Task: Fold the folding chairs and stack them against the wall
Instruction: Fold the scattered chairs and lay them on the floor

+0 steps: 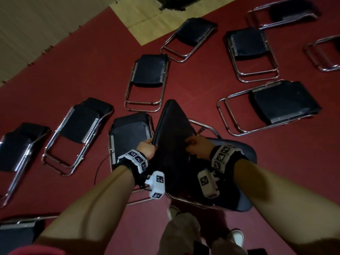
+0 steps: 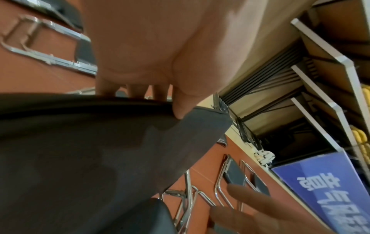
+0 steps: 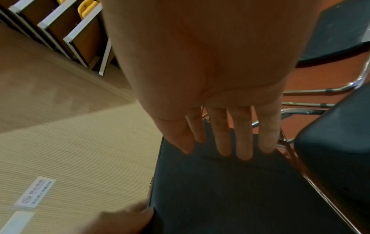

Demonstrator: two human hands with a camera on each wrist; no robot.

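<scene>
A black padded folding chair stands in front of me, its backrest (image 1: 173, 126) tilted up and its seat (image 1: 239, 190) down to the right over a chrome frame (image 1: 207, 126). My left hand (image 1: 147, 148) grips the backrest's left edge. In the left wrist view that left hand (image 2: 158, 102) has its thumb on the near face and its fingers behind. My right hand (image 1: 197, 146) lies on the backrest's right side. In the right wrist view the right hand (image 3: 220, 150) has straight fingers (image 3: 244, 150) flat on the black pad (image 3: 240, 197).
Several folded chairs lie flat on the red floor, such as one at left (image 1: 79, 133), one ahead (image 1: 147, 80) and one at right (image 1: 272, 107). A beige wall (image 1: 36, 24) runs along the top left. My shoes (image 1: 237, 236) are at the bottom. A blue sign (image 2: 324, 186) leans by tiered seating.
</scene>
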